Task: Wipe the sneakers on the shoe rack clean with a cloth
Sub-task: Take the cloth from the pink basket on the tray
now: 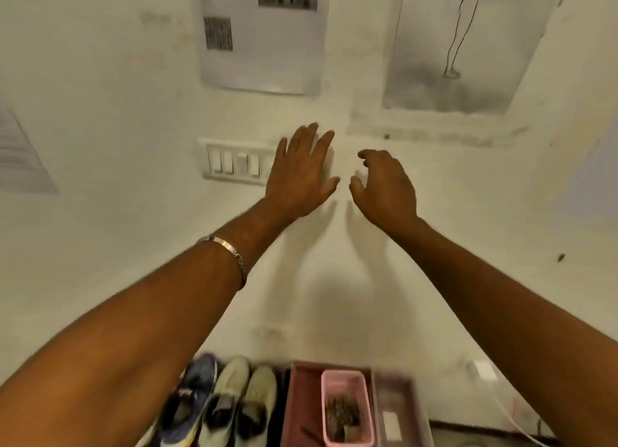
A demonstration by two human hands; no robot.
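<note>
Both arms stretch forward toward a pale wall. My left hand [301,172] has its fingers straight and spread, in front of the right end of a switch plate, and holds nothing. My right hand [384,185] is beside it with fingers loosely curled and empty. Far below, at the bottom edge, a pair of cream sneakers [240,400] lies beside a blue-grey sneaker [194,393] on the rack. No cloth is in view.
A white switch plate [234,160] is on the wall. Papers [261,35] hang above, and a grey sheet [461,45] at the upper right. Next to the shoes stands a reddish tray [297,413] holding a pink basket [346,410]. A white cable [511,416] runs at lower right.
</note>
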